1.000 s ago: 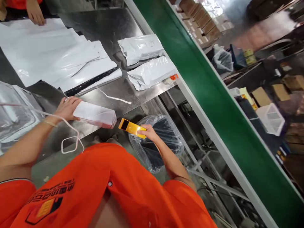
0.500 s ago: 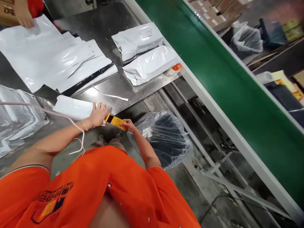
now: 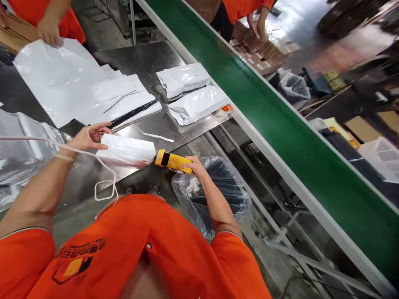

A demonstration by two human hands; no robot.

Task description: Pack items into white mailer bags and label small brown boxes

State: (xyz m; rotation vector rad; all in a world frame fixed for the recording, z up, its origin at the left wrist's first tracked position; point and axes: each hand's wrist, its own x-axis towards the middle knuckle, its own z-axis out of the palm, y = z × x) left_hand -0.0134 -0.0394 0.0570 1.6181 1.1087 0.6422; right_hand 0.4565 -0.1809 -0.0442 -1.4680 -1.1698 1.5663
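Observation:
My left hand (image 3: 90, 138) is at the left end of a white plastic parcel (image 3: 129, 150), its thumb on the near corner and its fingers curved past the far corner. The parcel lies at the near edge of the metal table, with its right end close to a slim yellow item (image 3: 179, 162) with a black band. Gripping that item's right end is my right hand (image 3: 196, 166), above a bin. Whether the item is a box or a device I cannot tell. A pale cord (image 3: 102, 164) hangs across my left forearm.
Several white mailer bags (image 3: 81, 91) are spread on the metal table (image 3: 137, 54); a co-worker's hand (image 3: 50, 31) touches them. Two white parcels (image 3: 196, 104) and an orange-rimmed tape roll (image 3: 227, 108) sit beside the green conveyor (image 3: 264, 108). Below stands a plastic-lined bin (image 3: 218, 199).
My left hand has moved from the parcel's right end to its left end. The parcel has shifted right. My right hand has carried the yellow item right, out of the left hand's reach.

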